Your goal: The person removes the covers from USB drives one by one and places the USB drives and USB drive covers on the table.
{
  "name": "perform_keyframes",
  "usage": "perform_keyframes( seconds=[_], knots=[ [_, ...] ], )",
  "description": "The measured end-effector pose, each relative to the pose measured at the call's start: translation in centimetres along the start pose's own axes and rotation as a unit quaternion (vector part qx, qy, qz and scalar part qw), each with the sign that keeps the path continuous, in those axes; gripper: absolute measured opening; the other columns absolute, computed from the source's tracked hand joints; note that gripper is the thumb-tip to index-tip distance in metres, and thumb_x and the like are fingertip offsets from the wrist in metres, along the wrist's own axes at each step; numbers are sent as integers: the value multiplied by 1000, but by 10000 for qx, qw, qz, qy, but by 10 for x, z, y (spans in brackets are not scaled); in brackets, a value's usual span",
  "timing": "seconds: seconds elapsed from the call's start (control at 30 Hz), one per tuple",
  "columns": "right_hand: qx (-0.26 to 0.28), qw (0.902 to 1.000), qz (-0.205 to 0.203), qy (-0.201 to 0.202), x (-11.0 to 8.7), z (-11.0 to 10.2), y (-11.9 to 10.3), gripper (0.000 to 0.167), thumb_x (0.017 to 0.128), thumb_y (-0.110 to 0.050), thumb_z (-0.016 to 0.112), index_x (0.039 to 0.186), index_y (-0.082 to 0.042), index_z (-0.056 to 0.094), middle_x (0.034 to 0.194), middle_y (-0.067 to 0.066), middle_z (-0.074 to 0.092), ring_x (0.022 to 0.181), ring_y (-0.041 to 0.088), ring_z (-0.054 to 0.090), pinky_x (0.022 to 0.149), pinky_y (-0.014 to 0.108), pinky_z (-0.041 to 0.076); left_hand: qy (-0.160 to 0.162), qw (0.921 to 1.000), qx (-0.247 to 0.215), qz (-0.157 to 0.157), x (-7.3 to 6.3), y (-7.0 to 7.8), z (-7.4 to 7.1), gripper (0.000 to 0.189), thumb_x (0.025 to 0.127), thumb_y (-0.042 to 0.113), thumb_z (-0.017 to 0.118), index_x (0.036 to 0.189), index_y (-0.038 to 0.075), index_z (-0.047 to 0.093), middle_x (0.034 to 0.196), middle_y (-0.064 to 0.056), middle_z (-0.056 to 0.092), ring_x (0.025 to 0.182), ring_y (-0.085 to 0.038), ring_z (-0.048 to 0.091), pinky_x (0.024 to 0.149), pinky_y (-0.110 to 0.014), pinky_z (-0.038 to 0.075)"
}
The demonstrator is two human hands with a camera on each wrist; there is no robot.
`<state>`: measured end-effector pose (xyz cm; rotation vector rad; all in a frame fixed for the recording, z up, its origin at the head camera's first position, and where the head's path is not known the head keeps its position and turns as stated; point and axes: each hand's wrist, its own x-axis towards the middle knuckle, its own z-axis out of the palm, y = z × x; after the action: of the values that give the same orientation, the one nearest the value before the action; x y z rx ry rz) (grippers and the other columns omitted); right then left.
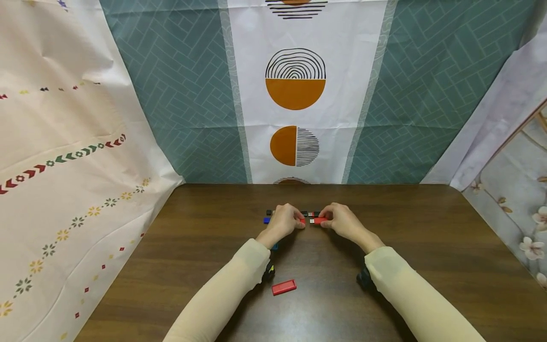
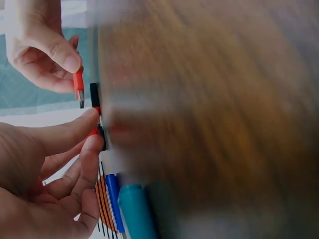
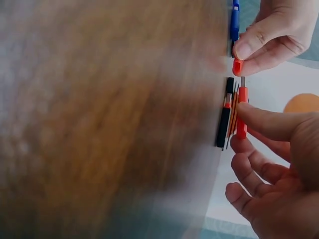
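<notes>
In the head view my left hand [image 1: 282, 223] and right hand [image 1: 343, 223] face each other low over the far part of the table. The right hand pinches a red USB stick [image 3: 242, 94] between thumb and fingers, its metal plug [image 3: 243, 80] bare and pointing at the left hand. Between its thumb and a finger the left hand holds a small red cap [image 3: 238, 65], apart from the plug by a narrow gap. Just behind lies a black USB stick [image 3: 224, 127] with a black cap [image 3: 230, 84] beside its plug end.
A blue USB stick [image 2: 113, 199] and a teal one [image 2: 135, 209] lie left of the hands, partly hidden. Nearer on the wooden table [image 1: 325, 313] is a flat red piece [image 1: 284, 287]. A patterned cloth [image 1: 192, 95] hangs behind the table.
</notes>
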<state>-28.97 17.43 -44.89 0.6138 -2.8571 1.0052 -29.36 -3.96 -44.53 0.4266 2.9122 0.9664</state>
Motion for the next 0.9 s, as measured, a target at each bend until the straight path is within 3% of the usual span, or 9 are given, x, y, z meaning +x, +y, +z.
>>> perform_keyframes(
  seconds=[0.1,0.2,0.3,0.5,0.9],
  knots=[
    [-180,9998,15,-45,2,2,-1,12,87,-3,84,97,-2,77,88,6,64,79,20,57,73,37,50,-106,9999,45,1,0,2,0,15,86,19,88,97,10,83,77,5,71,75,-11,65,91,-41,55],
    [-322,9994,47,-120,3,3,-2,12,87,-4,84,96,-3,77,86,6,64,79,20,57,73,39,50,-154,9998,98,59,0,5,-1,15,86,17,87,98,9,83,79,4,72,74,-11,65,76,-34,56],
    [-429,9989,63,-193,4,4,-3,12,87,-5,84,96,-3,77,87,6,65,80,21,57,75,40,51,-211,9996,143,75,-1,7,-2,16,86,16,87,99,8,82,78,4,72,73,-11,65,76,-35,57],
    [-447,9985,148,-280,6,8,-2,12,87,-4,84,96,-4,76,89,5,64,81,21,57,76,41,51,-261,9996,137,-15,0,9,-1,16,86,16,88,99,9,82,77,4,69,69,-10,61,63,-27,53],
    [-491,9980,260,-315,5,9,-5,12,86,-4,84,95,-4,76,85,5,58,76,19,53,72,37,47,-192,9998,20,-41,1,8,0,16,85,15,88,98,7,81,74,4,67,65,-10,61,63,-27,52]
  ],
)
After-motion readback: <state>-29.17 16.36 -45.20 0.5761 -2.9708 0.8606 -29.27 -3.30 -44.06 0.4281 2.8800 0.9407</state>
